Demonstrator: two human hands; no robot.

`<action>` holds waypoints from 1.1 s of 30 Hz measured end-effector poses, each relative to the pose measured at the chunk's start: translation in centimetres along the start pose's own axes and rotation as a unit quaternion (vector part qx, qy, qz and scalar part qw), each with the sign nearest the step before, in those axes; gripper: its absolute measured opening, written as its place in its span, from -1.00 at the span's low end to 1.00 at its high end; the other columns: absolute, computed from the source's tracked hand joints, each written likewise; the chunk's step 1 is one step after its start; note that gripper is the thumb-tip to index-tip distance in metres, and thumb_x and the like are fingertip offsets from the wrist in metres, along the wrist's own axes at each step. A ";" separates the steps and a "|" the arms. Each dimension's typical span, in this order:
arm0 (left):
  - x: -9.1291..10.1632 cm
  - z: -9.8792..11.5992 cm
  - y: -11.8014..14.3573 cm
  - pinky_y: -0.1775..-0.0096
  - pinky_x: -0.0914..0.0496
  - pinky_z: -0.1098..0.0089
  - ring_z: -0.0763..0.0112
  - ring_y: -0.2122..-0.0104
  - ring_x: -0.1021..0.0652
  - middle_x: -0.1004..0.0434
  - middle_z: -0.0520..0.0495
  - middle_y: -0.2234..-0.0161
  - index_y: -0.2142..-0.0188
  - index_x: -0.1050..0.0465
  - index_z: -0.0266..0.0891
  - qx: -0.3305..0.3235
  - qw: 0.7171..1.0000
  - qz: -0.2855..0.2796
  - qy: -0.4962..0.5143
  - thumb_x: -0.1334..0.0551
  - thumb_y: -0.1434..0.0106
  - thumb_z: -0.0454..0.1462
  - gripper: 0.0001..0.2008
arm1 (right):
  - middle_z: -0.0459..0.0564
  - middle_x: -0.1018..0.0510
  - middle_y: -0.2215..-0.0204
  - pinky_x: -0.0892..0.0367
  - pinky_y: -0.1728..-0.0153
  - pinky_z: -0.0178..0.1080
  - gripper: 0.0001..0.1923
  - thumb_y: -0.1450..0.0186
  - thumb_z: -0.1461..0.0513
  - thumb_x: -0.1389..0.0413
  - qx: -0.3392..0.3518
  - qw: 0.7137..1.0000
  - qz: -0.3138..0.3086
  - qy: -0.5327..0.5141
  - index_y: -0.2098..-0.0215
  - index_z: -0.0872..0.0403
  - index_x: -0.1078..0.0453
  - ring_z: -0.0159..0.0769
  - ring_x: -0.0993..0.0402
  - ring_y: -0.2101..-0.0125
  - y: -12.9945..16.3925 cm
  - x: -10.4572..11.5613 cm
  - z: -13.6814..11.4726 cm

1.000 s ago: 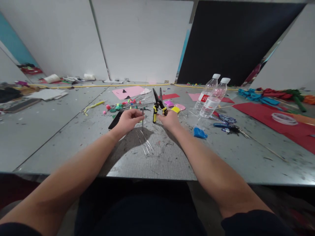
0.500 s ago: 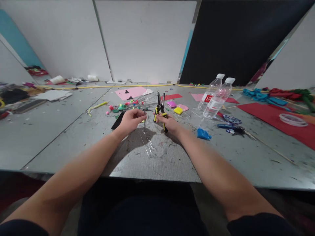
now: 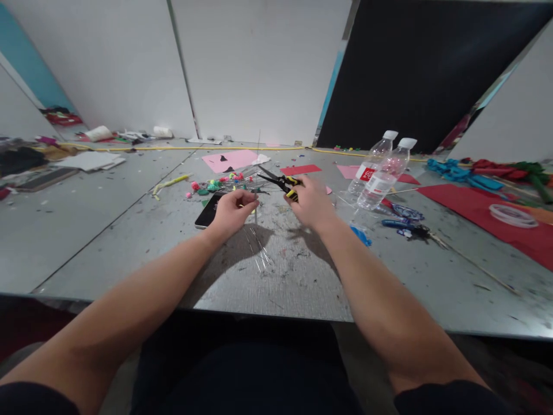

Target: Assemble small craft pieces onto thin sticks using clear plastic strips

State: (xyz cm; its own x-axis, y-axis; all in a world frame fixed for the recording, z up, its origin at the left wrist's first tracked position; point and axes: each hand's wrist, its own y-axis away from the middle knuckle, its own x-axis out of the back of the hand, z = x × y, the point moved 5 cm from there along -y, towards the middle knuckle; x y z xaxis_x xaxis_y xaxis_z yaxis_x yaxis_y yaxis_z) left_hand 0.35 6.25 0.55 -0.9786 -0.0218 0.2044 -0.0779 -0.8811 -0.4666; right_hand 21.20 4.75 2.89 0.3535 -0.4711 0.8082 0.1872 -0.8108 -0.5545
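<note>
My left hand [image 3: 235, 210] is closed in a pinch on a thin upright wire [image 3: 256, 217], which sticks out above and below the fingertips. My right hand [image 3: 315, 203] grips pliers [image 3: 281, 183] with black-and-yellow handles. Their jaws are spread and point left, close to the wire above my left fingertips; whether they touch it I cannot tell. Several loose thin wires [image 3: 261, 252] lie on the table below my hands. Partly under my left hand is a black phone [image 3: 206, 214].
Colourful clay bits [image 3: 213, 185] lie behind the phone. Two clear bottles [image 3: 375, 183] stand at the right, near a blue packet [image 3: 360, 235] and blue-handled pliers [image 3: 400, 223]. Red sheets [image 3: 466, 202] cover the far right. Pink paper [image 3: 228, 160] lies at the back.
My right hand has turned the pliers from upright to pointing left and brought the spread jaws toward the wire. My left hand keeps its pinch almost in place.
</note>
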 end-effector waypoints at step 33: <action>-0.5 0.3 0.4 0.32 -0.41 0.35 0.41 0.43 -0.51 -0.57 -0.02 0.43 0.42 -0.51 -0.21 -0.005 1.000 0.002 -0.014 -0.40 -0.05 -0.25 -0.87 | 0.37 -0.50 0.13 -0.34 0.10 0.01 -0.75 -0.30 0.32 -0.10 -0.055 0.979 -0.119 0.153 0.17 0.24 -0.60 0.13 -0.37 0.00 3.2 4.1 -4.6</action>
State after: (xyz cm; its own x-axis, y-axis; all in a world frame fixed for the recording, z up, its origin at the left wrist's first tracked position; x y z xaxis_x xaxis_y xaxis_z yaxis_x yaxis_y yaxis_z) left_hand 0.85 5.73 0.51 -0.9733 -0.0385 0.2263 -0.0758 -0.8766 -0.4753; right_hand 19.02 -1.44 5.37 0.0169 -0.3327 0.9429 0.1247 -0.9350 -0.3321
